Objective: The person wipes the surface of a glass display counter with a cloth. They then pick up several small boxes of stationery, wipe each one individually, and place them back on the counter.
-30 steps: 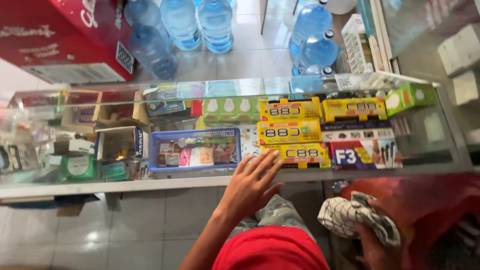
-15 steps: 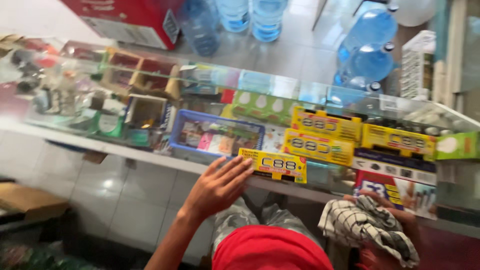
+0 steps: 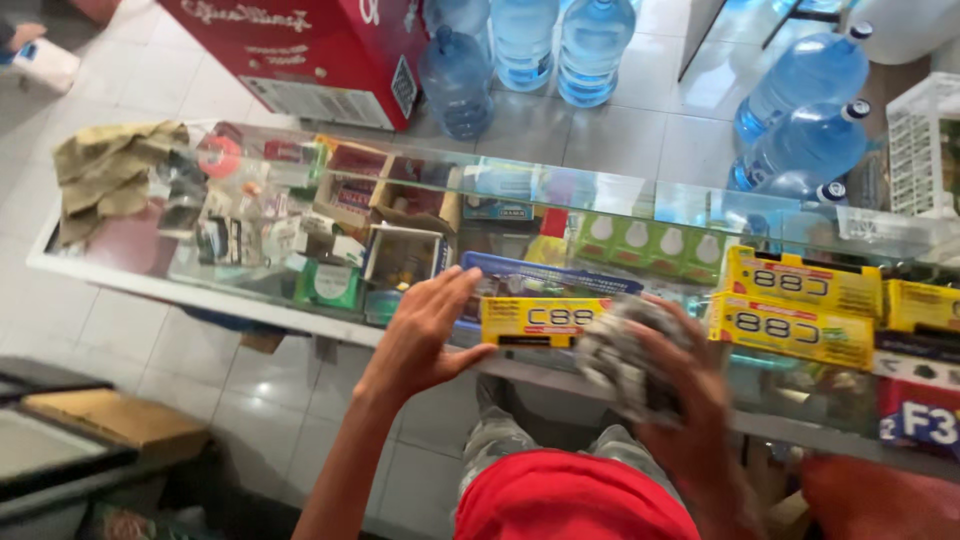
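My left hand (image 3: 425,330) rests flat on the near edge of a glass display counter (image 3: 250,290), fingers apart, just left of a yellow box (image 3: 545,320) lying under the glass. My right hand (image 3: 670,385) grips a crumpled black-and-white checked cloth (image 3: 615,350) and presses it on the glass right of that box. More yellow boxes (image 3: 800,300) sit under the glass further right. My red-clad body (image 3: 570,495) fills the bottom of the view.
Under the glass are a blue basket (image 3: 540,270), green boxes (image 3: 640,245) and many small packs. An olive rag (image 3: 105,170) lies at the counter's left end. Beyond stand a red case (image 3: 310,50) and several blue water jugs (image 3: 800,110). A dark shelf (image 3: 60,430) sits lower left.
My right hand has come up from below the counter's edge and now holds the checked cloth against the glass. The view has swung left. My left hand stays on the counter's edge.
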